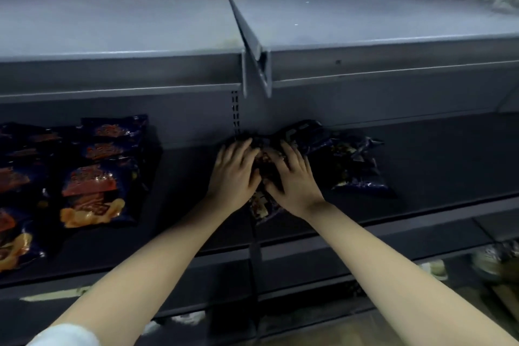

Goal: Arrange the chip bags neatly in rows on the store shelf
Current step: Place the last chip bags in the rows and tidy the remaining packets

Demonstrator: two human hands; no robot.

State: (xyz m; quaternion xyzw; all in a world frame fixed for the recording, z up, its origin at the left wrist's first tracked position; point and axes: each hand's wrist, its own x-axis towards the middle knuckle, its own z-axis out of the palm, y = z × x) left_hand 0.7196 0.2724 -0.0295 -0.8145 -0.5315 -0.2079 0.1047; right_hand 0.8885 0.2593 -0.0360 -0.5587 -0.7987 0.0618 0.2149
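- Resting side by side, left hand (pixel 234 174) and right hand (pixel 295 181) lie with fingers spread flat on a dark chip bag (pixel 262 209) mid-shelf (pixel 435 166);
- second bag (pixel 356 168) lies just right of it, touching;
- rows of bags (pixel 98 180) fill the shelf's left end

Dark blue chip bags (pixel 98 191), orange print, lie flat in overlapping rows, shelf (pixel 191 177) left. Centre bag (pixel 261 209) flat at front edge; right bag (pixel 356 168) just beside, crumpled.
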